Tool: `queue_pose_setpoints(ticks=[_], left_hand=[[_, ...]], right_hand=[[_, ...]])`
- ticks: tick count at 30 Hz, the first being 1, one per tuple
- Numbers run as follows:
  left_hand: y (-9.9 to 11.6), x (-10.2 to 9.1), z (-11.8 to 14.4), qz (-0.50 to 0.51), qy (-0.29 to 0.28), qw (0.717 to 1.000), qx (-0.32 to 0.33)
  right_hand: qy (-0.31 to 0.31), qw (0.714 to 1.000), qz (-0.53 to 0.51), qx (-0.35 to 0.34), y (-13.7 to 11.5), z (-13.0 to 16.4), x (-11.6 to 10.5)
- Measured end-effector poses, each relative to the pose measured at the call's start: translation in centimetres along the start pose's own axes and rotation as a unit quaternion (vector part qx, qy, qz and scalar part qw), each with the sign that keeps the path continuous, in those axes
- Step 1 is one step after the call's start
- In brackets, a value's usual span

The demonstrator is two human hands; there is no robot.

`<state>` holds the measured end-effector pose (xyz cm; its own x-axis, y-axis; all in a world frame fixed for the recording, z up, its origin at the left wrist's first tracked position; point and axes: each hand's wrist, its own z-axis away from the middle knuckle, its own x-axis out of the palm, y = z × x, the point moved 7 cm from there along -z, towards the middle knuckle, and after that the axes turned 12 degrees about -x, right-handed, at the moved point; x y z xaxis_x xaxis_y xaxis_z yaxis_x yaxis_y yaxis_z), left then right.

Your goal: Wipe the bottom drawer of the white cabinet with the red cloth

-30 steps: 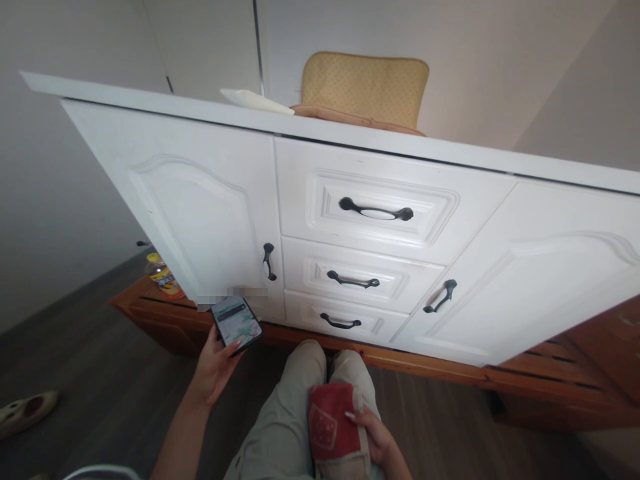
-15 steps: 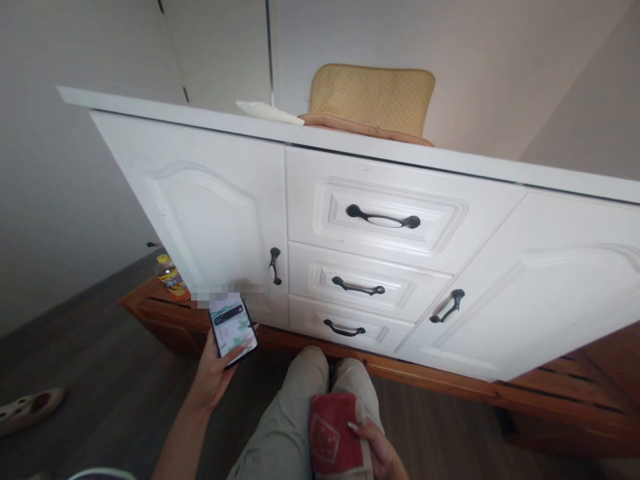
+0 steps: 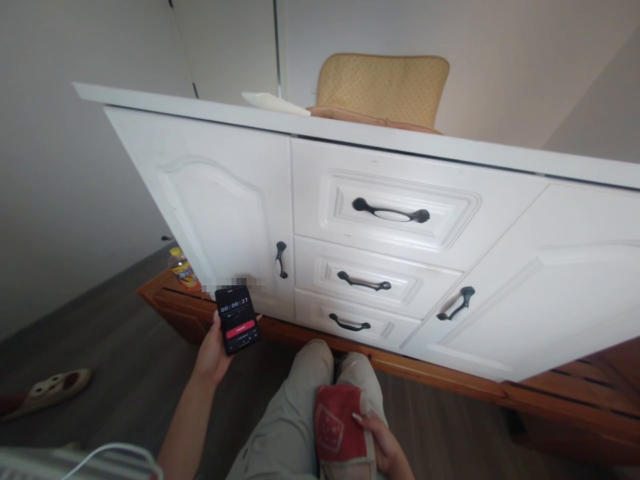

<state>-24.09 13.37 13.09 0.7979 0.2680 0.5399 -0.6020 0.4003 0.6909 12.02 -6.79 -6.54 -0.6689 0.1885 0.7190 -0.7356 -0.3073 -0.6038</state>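
My left hand (image 3: 215,347) is closed around a phone (image 3: 238,321), held upright before the cabinet's lower left door. Its dark screen shows a timer at 00:00:27 above a red button. In my lap, my right hand (image 3: 383,437) grips the beige edge of a red cloth (image 3: 337,423) with a pale printed square. The thumb lies on top of it; the other fingers are mostly hidden underneath. The cloth rests over my thighs in light trousers.
A white cabinet (image 3: 373,150) with dark handles stands ahead on a wooden bench (image 3: 450,380). A yellow-capped bottle (image 3: 184,269) is at its left. On top are a tan cushioned piece (image 3: 383,90) and a white item (image 3: 275,103). Another person's shoe (image 3: 57,390) shows at left.
The phone screen has switched from a light picture to a dark timer, and my left thumb has come off the screen. My view has shifted slightly; the right hand keeps its grip.
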Motion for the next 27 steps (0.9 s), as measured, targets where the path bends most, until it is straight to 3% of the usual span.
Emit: queue_pose_setpoints(ticks=[18, 27], left_hand=[[0.14, -0.93, 0.09, -0.044, 0.015, 0.998, 0.030], [0.48, -0.38, 0.56, -0.075, 0.005, 0.996, 0.037]], right_hand=[[0.025, 0.999, -0.022, -0.002, -0.50, 0.42, 0.60], [0.031, 0.999, -0.021, 0.001, -0.31, 0.32, 0.05]])
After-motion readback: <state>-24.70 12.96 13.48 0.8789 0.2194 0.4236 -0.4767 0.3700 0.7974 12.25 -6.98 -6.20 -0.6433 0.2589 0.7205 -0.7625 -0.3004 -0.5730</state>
